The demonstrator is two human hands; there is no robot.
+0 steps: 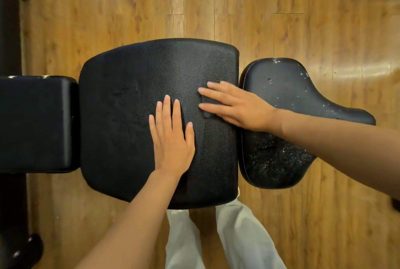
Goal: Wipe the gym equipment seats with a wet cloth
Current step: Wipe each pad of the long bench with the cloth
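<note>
you're mid-wipe on the big middle pad (138, 117) of the bench, so this reads as the wiping step itself, not setup or finish. your right hand (236, 107) lies flat with fingers straight and spread, pressing a dark cloth (205, 104) down near the pad's right edge; only a small fold of the cloth shows between and under the fingers, and it's nearly the same colour as the vinyl, so how far it spreads under the palm can't be told. your left hand (172, 138) is flat too, fingers straight and close together, resting bare on the pad just beside the right, holding nothing, most likely steadying you. the two hands are near but not touching. to the right, the worn seat (281, 99) sits just beside the middle pad with a narrow gap between, its surface cracked and speckled with pale flecks, and your right forearm crosses over it. to the left, a third pad (36, 123) butts up against the middle one. whether any pad is already clean can't be judged from the sheen alone. next, i'd say you need to sweep the cloth leftward across the middle pad with even pressure, lifting the left hand out of its path, then cover the worn seat gently, since its flaking skin could shed onto the cloth. your trousers (238, 236) and the wood floor (281, 8) show below.
</note>
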